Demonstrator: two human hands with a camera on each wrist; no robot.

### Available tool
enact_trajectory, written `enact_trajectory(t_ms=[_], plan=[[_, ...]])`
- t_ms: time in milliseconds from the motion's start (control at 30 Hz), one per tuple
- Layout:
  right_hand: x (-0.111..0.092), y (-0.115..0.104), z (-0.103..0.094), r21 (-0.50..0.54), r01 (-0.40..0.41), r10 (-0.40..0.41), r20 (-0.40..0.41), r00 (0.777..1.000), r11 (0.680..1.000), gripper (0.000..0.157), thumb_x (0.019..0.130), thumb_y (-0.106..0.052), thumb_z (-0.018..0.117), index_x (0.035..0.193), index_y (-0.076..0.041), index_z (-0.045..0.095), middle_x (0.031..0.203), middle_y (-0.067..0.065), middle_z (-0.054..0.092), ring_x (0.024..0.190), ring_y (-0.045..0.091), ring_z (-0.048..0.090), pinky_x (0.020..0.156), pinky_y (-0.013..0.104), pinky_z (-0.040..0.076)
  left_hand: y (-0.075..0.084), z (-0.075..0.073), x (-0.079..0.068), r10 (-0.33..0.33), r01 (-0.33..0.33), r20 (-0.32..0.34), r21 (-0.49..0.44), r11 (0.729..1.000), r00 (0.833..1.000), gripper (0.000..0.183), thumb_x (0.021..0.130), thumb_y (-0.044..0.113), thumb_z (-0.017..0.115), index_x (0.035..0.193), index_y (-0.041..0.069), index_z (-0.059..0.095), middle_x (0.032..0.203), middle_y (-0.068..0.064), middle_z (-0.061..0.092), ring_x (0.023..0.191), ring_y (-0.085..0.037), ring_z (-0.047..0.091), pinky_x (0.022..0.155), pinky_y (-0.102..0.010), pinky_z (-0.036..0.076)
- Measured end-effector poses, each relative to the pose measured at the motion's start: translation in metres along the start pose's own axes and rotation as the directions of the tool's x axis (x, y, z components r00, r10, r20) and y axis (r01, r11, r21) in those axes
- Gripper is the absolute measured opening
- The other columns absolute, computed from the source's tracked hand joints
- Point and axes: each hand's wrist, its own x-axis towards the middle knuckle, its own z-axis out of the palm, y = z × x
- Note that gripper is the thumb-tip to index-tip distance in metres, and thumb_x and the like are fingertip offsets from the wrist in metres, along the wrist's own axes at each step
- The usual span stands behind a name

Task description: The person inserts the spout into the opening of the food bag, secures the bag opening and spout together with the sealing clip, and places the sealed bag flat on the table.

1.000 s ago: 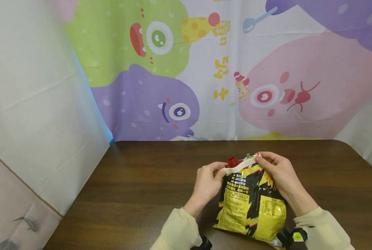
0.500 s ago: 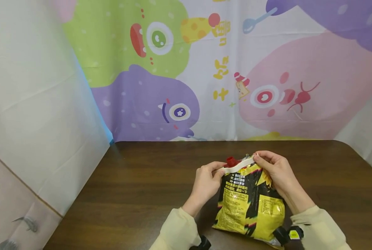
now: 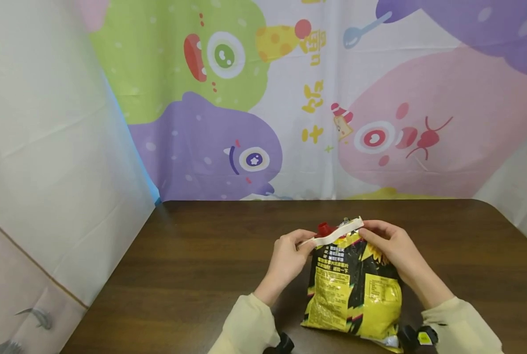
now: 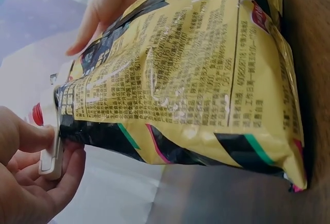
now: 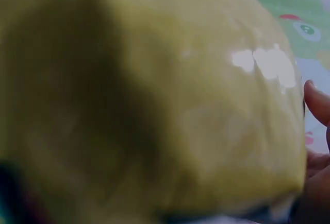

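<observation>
A yellow and black snack bag [image 3: 352,290] stands on the table, tilted, its printed back facing me. Along its top edge runs a white bag clip [image 3: 336,236] with a red spout [image 3: 323,229] behind it. My left hand [image 3: 285,255] pinches the clip's left end between thumb and fingers; the left wrist view shows the thumb on the white clip [image 4: 51,152]. At the opposite top corner, my right hand [image 3: 394,246] holds the snack bag just below the clip's right end. The blurred bag [image 5: 221,105] hides most of the right wrist view, and part of the right fingers.
The bag stands toward the right of a dark wooden table [image 3: 179,275]. A cartoon-printed cloth [image 3: 307,167] hangs behind the far edge, and a pale cloth [image 3: 46,123] covers the left side.
My right fingers have shifted slightly down off the clip's right end, which now shows uncovered. The clip and bag top have moved a little left, with my left hand following.
</observation>
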Motion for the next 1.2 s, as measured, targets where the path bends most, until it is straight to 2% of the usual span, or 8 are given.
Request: enact_trajectory(t_ms=[167,333,400,533,667,833,1000,1200], plan=[[-0.003,0.010,-0.006,-0.089,-0.057,0.061,0.050,0.997,0.994,0.058,0.090,-0.043,0.051,0.128,0.000,0.046,0.109,0.010,0.057,0.081,0.009,0.053,0.068,0.026,0.046,-0.005,-0.002,0.001,-0.008,0.008,-0.012,-0.012,1.000,1.000,0.014,0.083,0.013,0.065,0.095,0.007,0.069,0.079,-0.003,0.069,0.058,-0.005,0.056,0.049,-0.019,0.043],[-0.009,0.018,-0.009,-0.134,-0.127,0.144,0.124,0.982,0.983,0.065,0.091,-0.047,0.047,0.134,0.001,0.037,0.131,0.022,0.043,0.114,0.031,0.045,0.092,0.046,0.038,-0.009,-0.002,0.002,-0.016,0.015,-0.033,-0.034,0.999,0.999,0.012,0.083,0.012,0.065,0.092,0.005,0.069,0.074,-0.005,0.067,0.058,-0.017,0.060,0.048,-0.020,0.042],[-0.012,0.022,-0.011,-0.129,-0.153,0.174,0.166,0.971,0.980,0.067,0.091,-0.045,0.048,0.136,0.002,0.032,0.135,0.024,0.037,0.121,0.037,0.038,0.094,0.052,0.034,-0.010,-0.002,0.002,-0.029,0.026,-0.040,-0.055,0.998,0.999,0.011,0.083,0.012,0.065,0.091,0.004,0.068,0.073,-0.006,0.067,0.060,-0.024,0.062,0.048,-0.020,0.043],[-0.017,0.027,-0.013,-0.138,-0.175,0.206,0.258,0.944,0.975,0.071,0.089,-0.040,0.053,0.138,0.002,0.023,0.135,0.026,0.033,0.121,0.040,0.036,0.092,0.051,0.037,-0.011,-0.001,0.003,-0.052,0.048,-0.041,-0.097,0.994,0.998,0.012,0.084,0.011,0.064,0.091,0.002,0.067,0.076,-0.009,0.067,0.064,-0.031,0.064,0.050,-0.021,0.046],[-0.020,0.031,-0.013,-0.158,-0.159,0.204,0.333,0.920,0.975,0.077,0.085,-0.036,0.060,0.139,0.002,0.019,0.133,0.026,0.036,0.120,0.039,0.039,0.091,0.051,0.038,-0.012,-0.001,0.003,-0.074,0.069,-0.032,-0.140,0.988,0.997,0.013,0.084,0.010,0.063,0.093,0.001,0.066,0.079,-0.011,0.067,0.064,-0.027,0.064,0.053,-0.026,0.050],[-0.021,0.035,-0.014,-0.198,-0.151,0.212,0.337,0.917,0.968,0.086,0.082,-0.036,0.064,0.140,0.005,0.016,0.139,0.031,0.026,0.125,0.049,0.026,0.093,0.058,0.033,-0.015,-0.001,0.002,-0.109,0.104,-0.007,-0.254,0.962,0.994,0.016,0.085,0.009,0.062,0.096,-0.003,0.064,0.085,-0.016,0.065,0.063,-0.017,0.061,0.062,-0.039,0.053],[-0.020,0.038,-0.013,-0.263,-0.160,0.242,0.318,0.917,0.951,0.095,0.082,-0.041,0.064,0.141,0.008,0.008,0.142,0.037,0.006,0.126,0.057,0.007,0.093,0.064,0.027,-0.018,-0.002,0.002,-0.189,0.185,0.021,-0.318,0.930,0.982,0.019,0.087,0.010,0.060,0.099,-0.003,0.064,0.087,-0.015,0.064,0.062,-0.012,0.058,0.065,-0.038,0.053],[-0.018,0.038,-0.011,-0.280,-0.152,0.236,0.299,0.925,0.948,0.095,0.081,-0.041,0.065,0.140,0.009,0.010,0.142,0.037,0.008,0.126,0.057,0.009,0.093,0.064,0.028,-0.020,-0.004,0.005,-0.226,0.222,0.030,-0.352,0.909,0.974,0.019,0.087,0.009,0.059,0.097,-0.006,0.063,0.085,-0.015,0.066,0.058,-0.010,0.057,0.063,-0.035,0.053]])
